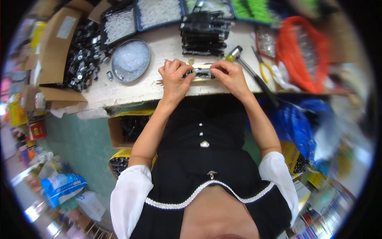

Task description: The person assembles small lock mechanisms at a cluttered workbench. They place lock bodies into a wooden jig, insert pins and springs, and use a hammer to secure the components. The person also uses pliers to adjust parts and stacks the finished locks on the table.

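Near the front edge of the white workbench, both my hands hold one small dark assembly with a pale cream strip along its far side. My left hand is closed on its left end, thumb and fingers pinching. The thumb and forefinger of my right hand grip the right end. My fingers cover both ends, so the part's exact kind does not show. Just beyond it stands a stack of long black parts. A hammer lies to the right of my right hand.
At the left are a metal bowl of translucent material and a cardboard box beside piled dark parts. Trays of white pieces and green pieces line the back. Yellow-handled pliers and a red bag lie right.
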Demonstrator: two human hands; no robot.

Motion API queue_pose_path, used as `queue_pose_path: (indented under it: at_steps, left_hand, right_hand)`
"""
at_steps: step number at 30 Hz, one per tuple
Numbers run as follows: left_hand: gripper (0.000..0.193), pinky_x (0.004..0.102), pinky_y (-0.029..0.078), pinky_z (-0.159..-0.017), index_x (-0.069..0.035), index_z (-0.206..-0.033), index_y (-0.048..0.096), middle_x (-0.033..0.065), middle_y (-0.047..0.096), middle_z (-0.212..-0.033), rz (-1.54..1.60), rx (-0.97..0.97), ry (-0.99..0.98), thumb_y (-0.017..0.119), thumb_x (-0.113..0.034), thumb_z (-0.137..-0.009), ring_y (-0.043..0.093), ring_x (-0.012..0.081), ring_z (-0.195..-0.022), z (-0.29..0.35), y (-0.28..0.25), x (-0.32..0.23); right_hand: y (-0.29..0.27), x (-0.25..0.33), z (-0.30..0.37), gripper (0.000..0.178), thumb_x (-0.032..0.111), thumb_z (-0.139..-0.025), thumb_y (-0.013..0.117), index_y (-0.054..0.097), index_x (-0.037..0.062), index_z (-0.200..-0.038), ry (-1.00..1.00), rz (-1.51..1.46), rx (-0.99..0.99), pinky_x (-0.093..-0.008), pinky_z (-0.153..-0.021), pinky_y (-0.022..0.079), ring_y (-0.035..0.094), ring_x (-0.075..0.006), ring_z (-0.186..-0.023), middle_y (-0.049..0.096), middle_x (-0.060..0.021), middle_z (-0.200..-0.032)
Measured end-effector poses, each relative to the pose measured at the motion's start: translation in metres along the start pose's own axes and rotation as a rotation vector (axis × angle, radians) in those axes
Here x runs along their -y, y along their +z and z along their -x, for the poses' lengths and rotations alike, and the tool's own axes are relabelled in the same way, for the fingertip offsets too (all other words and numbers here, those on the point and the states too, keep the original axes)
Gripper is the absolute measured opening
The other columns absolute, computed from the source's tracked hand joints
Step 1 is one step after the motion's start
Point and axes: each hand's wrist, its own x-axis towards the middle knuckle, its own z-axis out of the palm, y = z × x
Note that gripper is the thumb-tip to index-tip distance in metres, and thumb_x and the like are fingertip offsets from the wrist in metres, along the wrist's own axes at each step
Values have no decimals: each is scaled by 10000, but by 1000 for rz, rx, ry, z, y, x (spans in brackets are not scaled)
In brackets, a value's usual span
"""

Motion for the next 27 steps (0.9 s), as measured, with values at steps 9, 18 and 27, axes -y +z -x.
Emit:
queue_pose_path:
  at_steps: [9,18,27]
  left_hand:
    - [109,346,267,-740,-132,-728,651,-10,545,-793,-46,14,63,712,-99,-645,468,188,-832,3,-1,1]
    - [83,352,257,-729,-137,-694,631,-17,536,-792,-77,1,124,701,-101,-670,462,185,-823,3,-1,0]
    - [83,353,255,-726,-137,-680,625,-21,536,-791,-79,-15,135,697,-100,-664,460,186,-817,3,1,2]
  right_hand:
    - [-1,-9,-1,108,105,-791,626,628,5,-833,80,3,25,-248,-582,429,571,-119,-633,617,-54,-684]
    - [-4,-18,-12,142,134,-766,655,540,51,-759,349,-46,80,-220,-471,331,460,-59,-518,539,5,-598]
    - [-11,-19,-15,214,208,-712,681,563,30,-736,340,88,108,-279,-529,421,552,-133,-552,586,-58,-596]
